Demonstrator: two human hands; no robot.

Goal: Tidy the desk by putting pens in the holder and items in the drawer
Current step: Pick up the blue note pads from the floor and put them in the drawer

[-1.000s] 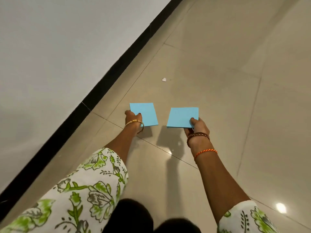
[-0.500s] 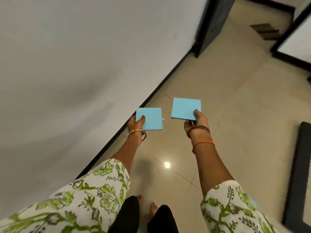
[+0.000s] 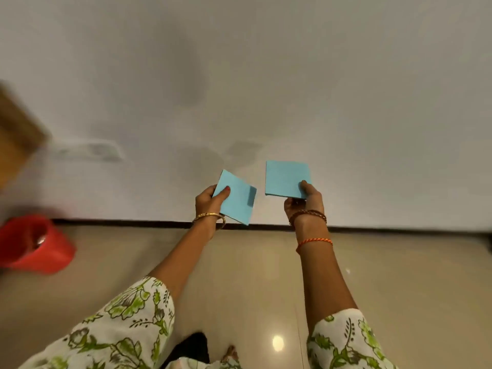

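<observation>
hands (image 3: pixel 210 201) (image 3: pixel 303 201) each pinch one blue pad (image 3: pixel 235 197) (image 3: pixel 286 179); pads apart.

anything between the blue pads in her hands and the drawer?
Cannot tell: no drawer or desk is in view. The left hand holds one blue pad, the right hand the other blue pad, in front of a bare wall.

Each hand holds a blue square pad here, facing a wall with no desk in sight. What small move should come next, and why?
Probably turn left while keeping both grips. The left hand pinches one blue square paper pad, the right hand the other blue pad, and ahead is only bare white wall. No drawer shows; a blurred brown wooden edge at far left may be furniture.
</observation>
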